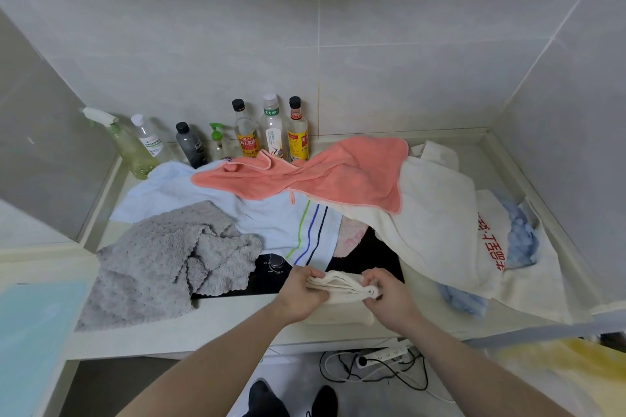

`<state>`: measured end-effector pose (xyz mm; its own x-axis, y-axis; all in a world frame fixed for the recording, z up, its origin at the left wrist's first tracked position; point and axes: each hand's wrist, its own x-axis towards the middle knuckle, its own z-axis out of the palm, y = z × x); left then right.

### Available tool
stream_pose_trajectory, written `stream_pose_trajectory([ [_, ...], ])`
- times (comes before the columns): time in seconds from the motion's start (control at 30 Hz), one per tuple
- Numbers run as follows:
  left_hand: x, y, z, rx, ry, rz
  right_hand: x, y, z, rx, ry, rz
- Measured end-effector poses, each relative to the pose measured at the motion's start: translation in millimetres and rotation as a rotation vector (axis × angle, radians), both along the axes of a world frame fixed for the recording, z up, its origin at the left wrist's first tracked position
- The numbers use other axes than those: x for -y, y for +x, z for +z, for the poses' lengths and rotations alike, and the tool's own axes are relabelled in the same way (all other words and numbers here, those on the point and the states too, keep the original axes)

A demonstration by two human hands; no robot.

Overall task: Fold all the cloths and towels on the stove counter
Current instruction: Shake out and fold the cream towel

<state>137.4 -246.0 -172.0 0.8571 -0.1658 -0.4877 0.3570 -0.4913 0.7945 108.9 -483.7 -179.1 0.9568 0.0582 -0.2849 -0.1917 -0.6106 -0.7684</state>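
A small cream cloth [342, 289], folded into a narrow bundle, lies at the counter's front edge. My left hand [301, 294] grips its left end and my right hand [389, 294] pinches its right end. Behind it, loose on the stove counter [216, 318], lie a crumpled grey towel [162, 264], a light-blue striped towel [271, 217], a coral-pink towel [338, 173], a large cream towel [437, 223], a white cloth with red print [528, 267] and a blue fluffy cloth [521, 234]. The black cooktop [366, 254] shows between them.
Several bottles, among them a green spray bottle [125, 142] and sauce bottles [271, 129], line the tiled back wall. A power strip with cables [382, 359] lies on the floor below the counter. A light-blue surface [30, 332] sits at the left.
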Motion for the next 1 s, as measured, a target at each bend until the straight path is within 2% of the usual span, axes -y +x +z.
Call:
stream_pose_trajectory([
  [0.13,-3.9,-10.9,-9.2,0.104,0.090,-0.164,-0.1,-8.1,-1.8,0.015,-0.084,0.048],
  [0.33,-1.9,-30.2,-21.1,0.299,0.371,-0.197,-7.7,-21.2,-12.5,0.026,-0.256,0.133],
  [0.6,-0.8,-46.6,-24.4,0.316,0.511,-0.269,-13.1,-30.1,-23.2,-0.008,-0.391,0.164],
  [0.77,-5.0,-51.1,-27.0,0.276,0.458,-0.104,-18.6,-28.6,-24.6,-0.051,-0.297,-0.027],
  [1.0,-6.6,-39.7,-19.6,-0.023,0.273,0.257,-29.8,-36.3,-30.8,-0.175,-0.097,-0.292],
])
